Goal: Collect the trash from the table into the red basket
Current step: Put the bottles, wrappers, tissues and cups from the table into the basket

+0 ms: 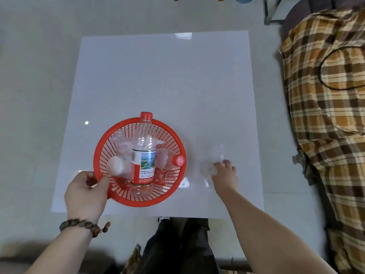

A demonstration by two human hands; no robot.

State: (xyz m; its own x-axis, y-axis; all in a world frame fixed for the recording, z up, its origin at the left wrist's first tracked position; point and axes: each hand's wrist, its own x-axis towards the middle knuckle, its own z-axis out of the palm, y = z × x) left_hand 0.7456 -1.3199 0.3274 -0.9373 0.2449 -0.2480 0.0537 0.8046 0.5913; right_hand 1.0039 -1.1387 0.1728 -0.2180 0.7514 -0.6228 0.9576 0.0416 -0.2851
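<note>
Your left hand (87, 192) is clamped on the near-left rim of the red basket (110, 135), thumb hooked over the lip and into the mesh, fingers under the rim — that grip is there, I'd judge, to keep the light basket from sliding or tipping while your other hand feeds it. Your right hand (225, 175) reaches out to the right of the basket, well clear of its rim, with the fingers curled down around a piece of clear crumpled plastic (209, 168) lying on the white table (167, 76). Whether the fingers have fully closed on it, you cannot tell from here; the plastic is blurred and nearly vanishes against the tabletop.

That scrap is see-through, wrinkled and thin, sitting just past your right fingertips and under them. It looks like the last loose piece — the rest of the table around your hand appears bare.

Inside the basket, just beyond your left thumb, a clear water bottle (143, 153) with a red cap and a blue-and-red label lies across more crumpled plastic, its neck propped on the far rim.
</note>
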